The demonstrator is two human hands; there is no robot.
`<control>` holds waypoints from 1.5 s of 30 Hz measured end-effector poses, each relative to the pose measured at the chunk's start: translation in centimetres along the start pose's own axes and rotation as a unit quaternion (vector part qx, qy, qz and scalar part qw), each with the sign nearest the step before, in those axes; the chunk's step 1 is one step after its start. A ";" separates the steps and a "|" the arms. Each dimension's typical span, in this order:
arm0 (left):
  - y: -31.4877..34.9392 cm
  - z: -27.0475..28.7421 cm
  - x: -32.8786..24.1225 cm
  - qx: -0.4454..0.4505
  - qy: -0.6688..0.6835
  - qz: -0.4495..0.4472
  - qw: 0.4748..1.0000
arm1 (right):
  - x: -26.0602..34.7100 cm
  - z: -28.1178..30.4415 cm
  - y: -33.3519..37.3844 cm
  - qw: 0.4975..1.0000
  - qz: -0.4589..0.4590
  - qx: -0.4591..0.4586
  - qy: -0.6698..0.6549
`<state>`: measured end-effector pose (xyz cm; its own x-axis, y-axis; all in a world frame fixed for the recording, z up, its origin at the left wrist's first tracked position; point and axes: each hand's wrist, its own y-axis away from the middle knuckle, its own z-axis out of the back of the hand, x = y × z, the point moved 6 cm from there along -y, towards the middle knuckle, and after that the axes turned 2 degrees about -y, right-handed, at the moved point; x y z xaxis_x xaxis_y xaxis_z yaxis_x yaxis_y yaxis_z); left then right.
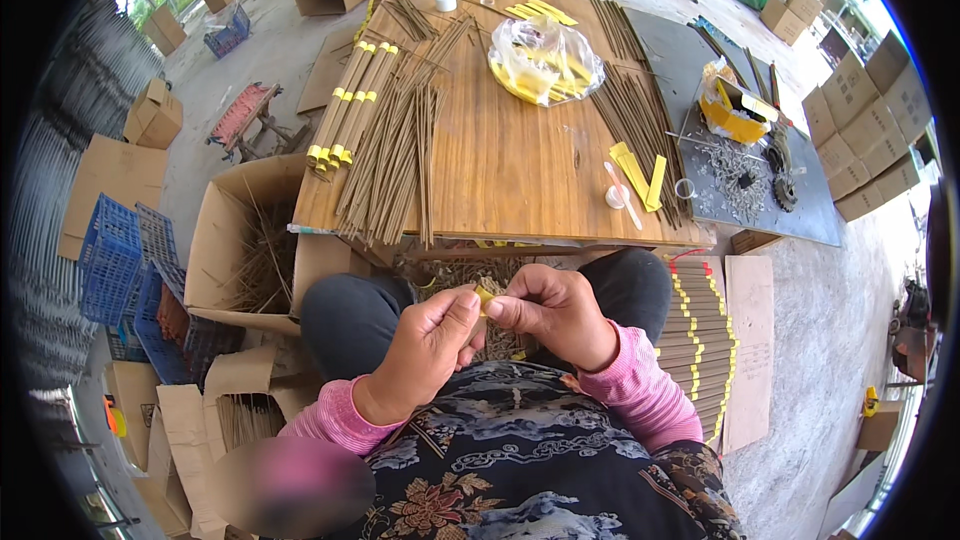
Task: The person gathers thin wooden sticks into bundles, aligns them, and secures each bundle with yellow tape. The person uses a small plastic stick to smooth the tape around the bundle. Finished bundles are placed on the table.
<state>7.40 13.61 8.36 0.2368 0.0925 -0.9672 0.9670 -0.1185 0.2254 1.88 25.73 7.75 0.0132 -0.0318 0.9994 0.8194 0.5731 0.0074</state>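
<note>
Head view, the only one: your left hand and right hand meet over your lap, just short of the wooden table's near edge. Both are closed in a pinch, thumbs nearly touching, on a small yellow strip. That strip sits between your thumbs and forefingers, and it seems to go around the end of something brown, probably a stick bundle; your fingers hide most of it, so I cannot tell how far round the strip reaches.

Beyond your left fingers, loose brown sticks fan over the tabletop, with finished-looking banded bundles farther out to the left. Beyond your right fingers, spare yellow strips lie beside a small white cup and a pale flat stick. More banded rows lie down to the right of your right hand.

I judge the step in hand to be wrapping or pressing down the band. The next move seems to call for holding the bundle firm with your left fingers while your right thumb smooths the strip's end flat, keeping it snug and square.
</note>
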 end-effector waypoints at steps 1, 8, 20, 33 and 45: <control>-0.1 0.0 0.0 -0.004 0.003 0.001 1.000 | -0.4 0.2 -0.3 0.999 0.041 -0.028 -0.016; 0.3 0.3 -0.2 -0.085 -0.127 -0.069 0.986 | 1.3 0.6 0.1 0.986 0.053 -0.104 0.118; 0.6 -0.7 -0.8 -0.089 -0.210 -0.154 0.961 | 0.1 -1.1 1.4 0.997 0.072 -0.034 0.002; 0.4 -1.4 -0.6 0.102 0.048 -0.054 0.992 | 0.0 -1.9 1.0 0.945 0.133 0.134 -0.268; 0.1 -2.4 1.0 0.140 0.116 0.043 0.982 | 2.0 0.6 0.5 0.965 0.116 0.234 -0.017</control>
<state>8.01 16.10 7.67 0.3638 0.2894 -0.8854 0.8860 -0.4007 0.2331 2.02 26.42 9.77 0.1391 0.1636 0.9767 0.4486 0.8688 -0.2094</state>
